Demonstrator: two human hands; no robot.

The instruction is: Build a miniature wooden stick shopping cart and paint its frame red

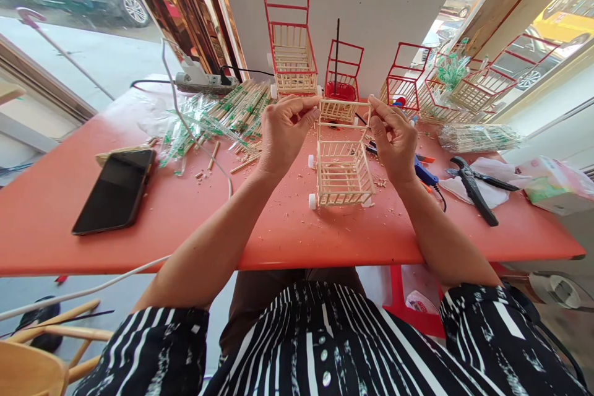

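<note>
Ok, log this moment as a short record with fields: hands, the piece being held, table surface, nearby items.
left hand: left hand pinches the left end of the handle frame
right hand: right hand pinches the right end of the same frame
held piece: unpainted stick cart with white wheels, standing on the table
surface: red table, strewn with shavings
left of hands: black phone, pile of wrapped sticks
right of hands: black pliers, blue glue gun
behind: red-painted carts

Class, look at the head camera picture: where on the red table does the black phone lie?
The black phone lies flat on the red table, to the left of the left hand, near the table's front edge beside the white cable.
</note>
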